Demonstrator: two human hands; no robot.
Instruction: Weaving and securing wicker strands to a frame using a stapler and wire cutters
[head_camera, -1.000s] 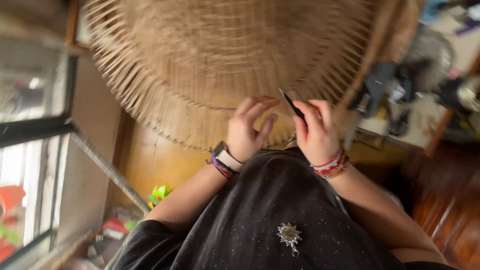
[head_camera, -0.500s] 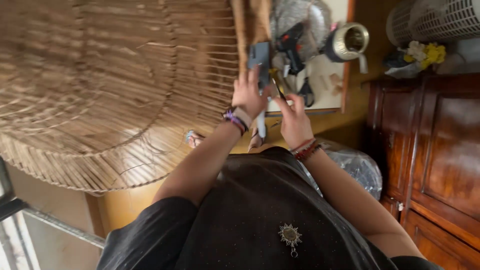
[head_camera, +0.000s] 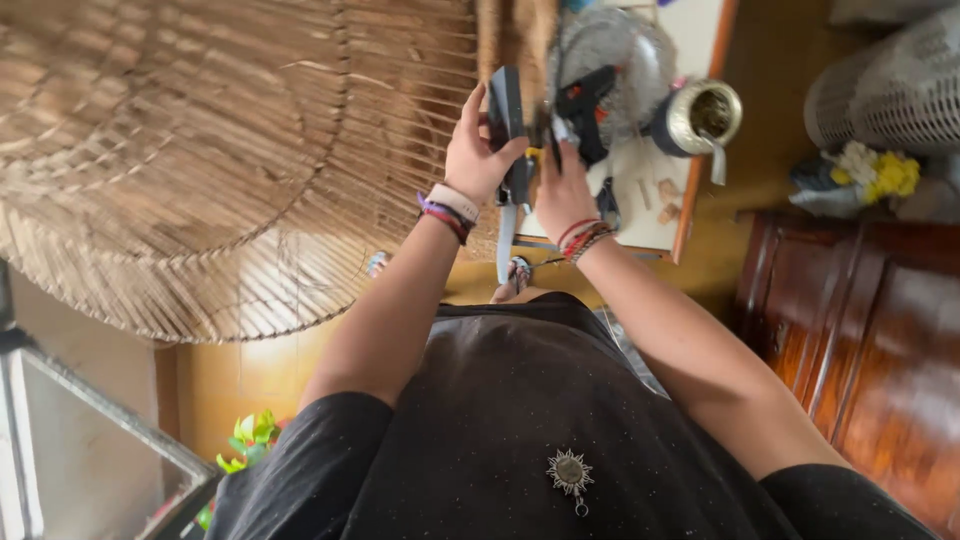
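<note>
Grey, flat, tool-like object (head_camera: 506, 115) stands upright in the left hand (head_camera: 478, 150), whose fingers wrap its edge, held up in front of the big woven rattan shade (head_camera: 200, 160) and above the white counter (head_camera: 690, 120). Right hand (head_camera: 562, 185) is closed just beside it around a small yellow-and-dark item (head_camera: 535, 158) that is too hidden to name, both wrists wearing bracelets. Beyond the hands a black-and-orange glue gun (head_camera: 590, 105) and a metal tin (head_camera: 703, 117) sit on the counter, with a dark wooden cabinet (head_camera: 860, 330) to the right.
</note>
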